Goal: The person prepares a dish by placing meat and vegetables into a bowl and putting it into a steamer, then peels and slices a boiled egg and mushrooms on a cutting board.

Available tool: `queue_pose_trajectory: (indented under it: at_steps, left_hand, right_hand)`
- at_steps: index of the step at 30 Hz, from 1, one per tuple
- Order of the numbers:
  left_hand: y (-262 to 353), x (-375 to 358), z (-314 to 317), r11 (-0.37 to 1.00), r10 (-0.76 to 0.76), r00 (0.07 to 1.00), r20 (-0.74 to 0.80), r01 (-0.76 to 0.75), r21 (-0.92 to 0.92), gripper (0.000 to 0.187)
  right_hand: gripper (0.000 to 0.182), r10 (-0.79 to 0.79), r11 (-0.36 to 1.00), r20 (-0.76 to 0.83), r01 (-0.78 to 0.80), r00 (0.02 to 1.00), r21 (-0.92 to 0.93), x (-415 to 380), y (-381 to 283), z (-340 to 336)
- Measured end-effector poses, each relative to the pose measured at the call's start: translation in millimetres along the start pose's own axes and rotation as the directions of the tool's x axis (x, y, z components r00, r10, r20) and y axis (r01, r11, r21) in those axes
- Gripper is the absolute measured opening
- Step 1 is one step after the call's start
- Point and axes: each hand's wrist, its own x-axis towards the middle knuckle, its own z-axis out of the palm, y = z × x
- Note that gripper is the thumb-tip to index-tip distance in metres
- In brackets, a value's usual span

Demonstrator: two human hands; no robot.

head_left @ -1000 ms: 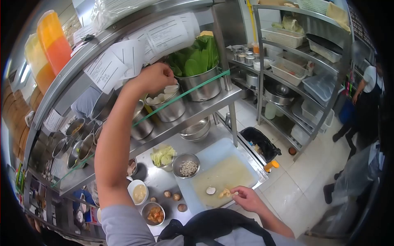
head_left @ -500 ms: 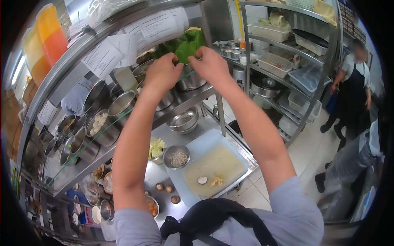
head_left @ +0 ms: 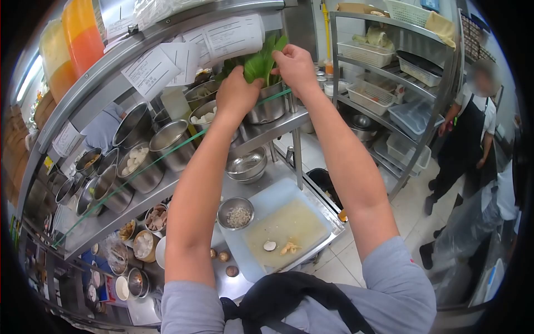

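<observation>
At steel shelf (head_left: 245,146), beside paper slips (head_left: 233,39) and metal pots (head_left: 164,150), pinching leafy greens (head_left: 257,67) in right hand (head_left: 297,69), with left hand's (head_left: 235,97) hold unclear.

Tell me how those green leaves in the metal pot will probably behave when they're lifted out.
The green leaves look broad and thin, so they'll likely be light and somewhat floppy. Those thin blades may crease or tear if pinched hard. They're bunched together in the metal pot, so lifting one might drag others along.
</observation>
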Motion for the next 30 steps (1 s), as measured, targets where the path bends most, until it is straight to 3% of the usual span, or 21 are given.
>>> queue_pose_trajectory:
  at_steps: [1,3,6,9,10,12,15,16,17,18,19,20,22,24,26,28,30]
  left_hand:
    - [-3,2,5,0.999,0.039,0.999,-0.033,-0.039,-0.017,0.043]
    - [-4,2,5,0.997,0.072,0.995,-0.072,-0.074,-0.025,0.039]
    - [-1,1,2,0.998,0.068,0.998,-0.001,-0.068,0.006,0.033]
    - [-3,5,4,0.989,0.056,0.991,-0.119,-0.071,-0.129,0.029]
    - [0,5,2,0.967,0.095,0.980,-0.176,-0.133,-0.219,0.029]
    - [4,3,4,0.935,0.120,0.964,-0.236,-0.190,-0.301,0.028]
    - [5,2,20,0.777,0.194,0.948,-0.254,-0.307,-0.550,0.027]
    - [12,-7,9,0.870,0.237,0.944,-0.229,-0.311,-0.384,0.027]
    - [15,-15,6,0.862,0.221,0.958,-0.183,-0.280,-0.423,0.029]
    - [11,-24,8,0.819,0.348,0.871,-0.348,-0.463,-0.339,0.031]
    - [1,-53,-6,0.778,0.506,0.785,-0.357,-0.594,-0.203,0.030]
    - [-5,-76,-22,0.775,0.549,0.798,-0.250,-0.597,-0.206,0.031]
    - [-13,-118,-66,0.768,0.625,0.767,-0.142,-0.637,-0.059,0.025]
    - [-33,-142,-117,0.798,0.602,0.798,-0.031,-0.600,0.064,0.016]
    - [-74,-142,-168,0.862,0.505,0.847,-0.169,-0.483,0.155,0.009]
    - [-116,-128,-228,0.951,0.249,0.949,-0.196,-0.200,0.237,0.015]
    - [-159,-100,-271,0.940,0.188,0.972,-0.139,-0.136,0.314,0.021]
  right_hand:
    - [0.026,-0.002,1.000,0.001,0.002,1.000,0.001,3,10,-3]
    - [0.026,-0.080,0.965,0.051,0.090,0.996,-0.246,6,21,-7]
    - [0.027,-0.068,0.971,0.080,0.085,0.994,-0.225,2,27,-10]
    - [0.029,-0.018,0.965,0.094,0.042,0.995,-0.259,-5,27,-16]
    - [0.029,-0.017,0.966,0.097,0.041,0.995,-0.257,-8,31,-16]
    - [0.037,-0.158,0.858,0.136,0.204,0.978,-0.471,-19,42,-15]
    - [0.040,-0.058,0.937,0.256,0.141,0.965,-0.319,-40,20,-4]
    - [0.035,-0.178,0.919,0.202,0.236,0.963,-0.317,-42,23,-2]
    - [0.030,-0.119,0.947,0.180,0.166,0.976,-0.275,-41,24,-2]
    - [0.024,-0.164,0.944,0.206,0.214,0.965,-0.250,-32,39,-9]
    - [0.024,-0.121,0.980,0.109,0.137,0.987,-0.147,-36,40,-2]
    - [0.028,-0.039,0.999,0.098,0.036,0.994,0.031,-40,36,1]
    - [0.028,-0.060,0.998,0.008,0.060,0.998,0.030,-47,28,6]
    - [0.032,0.001,0.980,-0.012,0.001,1.000,0.201,-57,24,11]
    - [0.027,0.085,0.908,-0.006,-0.075,0.996,0.412,-71,28,12]
    - [0.025,0.102,0.866,0.073,-0.125,0.992,0.484,-94,24,7]
    - [0.023,0.122,0.832,0.129,-0.172,0.984,0.527,-122,22,7]
